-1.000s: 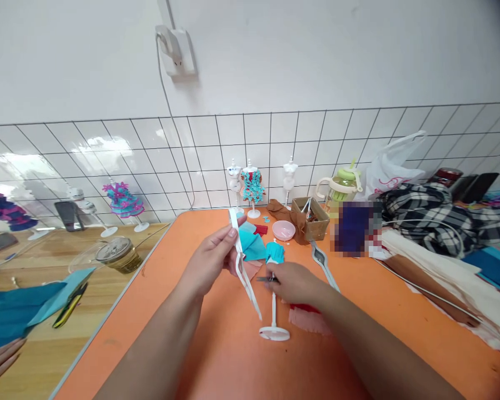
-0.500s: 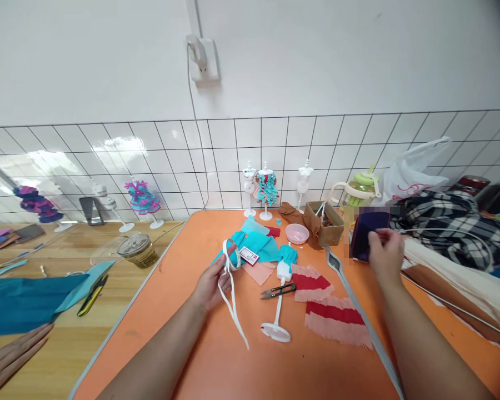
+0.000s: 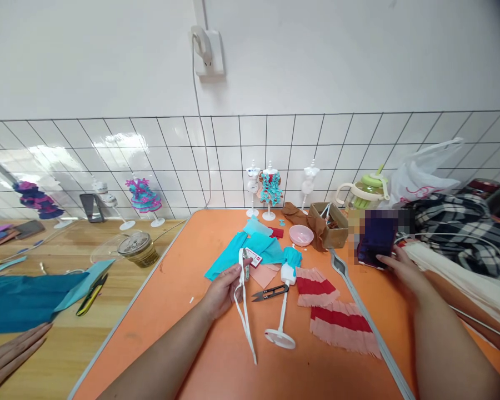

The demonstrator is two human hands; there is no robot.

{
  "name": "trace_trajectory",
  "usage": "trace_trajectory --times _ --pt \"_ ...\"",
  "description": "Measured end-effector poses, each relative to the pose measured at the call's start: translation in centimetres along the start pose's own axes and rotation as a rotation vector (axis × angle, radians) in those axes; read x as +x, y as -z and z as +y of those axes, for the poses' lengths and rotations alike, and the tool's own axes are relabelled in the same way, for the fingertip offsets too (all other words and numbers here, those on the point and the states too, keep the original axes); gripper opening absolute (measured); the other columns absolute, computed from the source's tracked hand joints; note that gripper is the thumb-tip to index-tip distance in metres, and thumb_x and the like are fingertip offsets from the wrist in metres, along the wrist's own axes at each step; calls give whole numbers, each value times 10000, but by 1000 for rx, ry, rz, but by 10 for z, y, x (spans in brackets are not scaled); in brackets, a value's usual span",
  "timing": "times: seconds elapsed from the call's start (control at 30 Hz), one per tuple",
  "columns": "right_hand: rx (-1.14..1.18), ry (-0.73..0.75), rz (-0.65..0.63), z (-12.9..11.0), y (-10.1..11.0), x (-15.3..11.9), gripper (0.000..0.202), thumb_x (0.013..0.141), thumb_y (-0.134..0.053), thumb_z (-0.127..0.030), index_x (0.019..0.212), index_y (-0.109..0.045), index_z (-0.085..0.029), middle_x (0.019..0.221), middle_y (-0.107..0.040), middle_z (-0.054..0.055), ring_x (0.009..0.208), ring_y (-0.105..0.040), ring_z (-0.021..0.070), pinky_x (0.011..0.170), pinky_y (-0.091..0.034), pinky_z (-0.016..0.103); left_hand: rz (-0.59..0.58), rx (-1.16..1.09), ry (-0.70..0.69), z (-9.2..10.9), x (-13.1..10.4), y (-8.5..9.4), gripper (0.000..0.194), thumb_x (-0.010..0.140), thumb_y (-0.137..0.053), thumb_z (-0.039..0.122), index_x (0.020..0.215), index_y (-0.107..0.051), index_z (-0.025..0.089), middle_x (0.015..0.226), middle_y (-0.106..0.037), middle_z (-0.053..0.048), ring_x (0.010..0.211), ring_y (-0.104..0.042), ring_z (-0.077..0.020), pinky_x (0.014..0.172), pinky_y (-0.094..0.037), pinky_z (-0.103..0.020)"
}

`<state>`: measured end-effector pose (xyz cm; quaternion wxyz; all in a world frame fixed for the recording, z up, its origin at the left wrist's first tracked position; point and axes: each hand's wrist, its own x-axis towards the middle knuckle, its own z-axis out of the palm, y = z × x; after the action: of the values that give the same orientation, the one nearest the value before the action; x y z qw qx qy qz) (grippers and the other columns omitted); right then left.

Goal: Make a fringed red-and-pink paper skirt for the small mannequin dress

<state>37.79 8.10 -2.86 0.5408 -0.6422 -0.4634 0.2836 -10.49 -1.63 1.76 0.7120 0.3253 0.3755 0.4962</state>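
My left hand (image 3: 224, 291) is closed around a narrow roll of white tape (image 3: 245, 311), with its loose ends hanging over the orange table. My right hand (image 3: 408, 272) grips the lower right corner of a dark phone (image 3: 377, 239), thumb across its front edge; the phone is partly blurred. Between the hands lies a small white dress form (image 3: 283, 311) on its side, its top wrapped in turquoise cloth. Black thread snips (image 3: 270, 293) rest across its stem. Pink and red fringed strips (image 3: 341, 325) lie to its right. Turquoise cloth (image 3: 229, 255) is spread beyond my left hand.
Small dress forms (image 3: 270, 191) stand along the tiled wall, beside a pink bowl (image 3: 301, 235) and a cardboard box (image 3: 335, 233). A grey zipper (image 3: 358, 311) runs down the right side. On the left wooden table are another person's hand (image 3: 16, 358), a cutter (image 3: 92, 294) and a lidded cup (image 3: 139, 250).
My right hand has shifted from the phone's right edge down to its lower corner. My left hand has turned the tape roll edge-on and moved slightly right.
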Motion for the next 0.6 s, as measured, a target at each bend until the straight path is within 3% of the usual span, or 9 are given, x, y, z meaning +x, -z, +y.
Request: trace_trajectory --times 0.17,0.6 --pt "162 -115 -67 14 -3 0 528 539 -777 -253 1033 -591 -261 1064 -711 95 978 -680 293 923 -511 420 -36 23 41 -4 3 2 548 790 -693 400 1264 -609 137 508 -522 37 356 -427 -74 395 -338 -218" --pt "131 -109 -43 11 -6 -1 563 544 -789 -241 1061 -567 -235 1130 -688 127 1002 -669 281 901 -516 404 -49 42 28 -8 4 4 548 783 -707 396 1254 -617 130 566 -536 33 373 -447 -75 385 -355 -226"
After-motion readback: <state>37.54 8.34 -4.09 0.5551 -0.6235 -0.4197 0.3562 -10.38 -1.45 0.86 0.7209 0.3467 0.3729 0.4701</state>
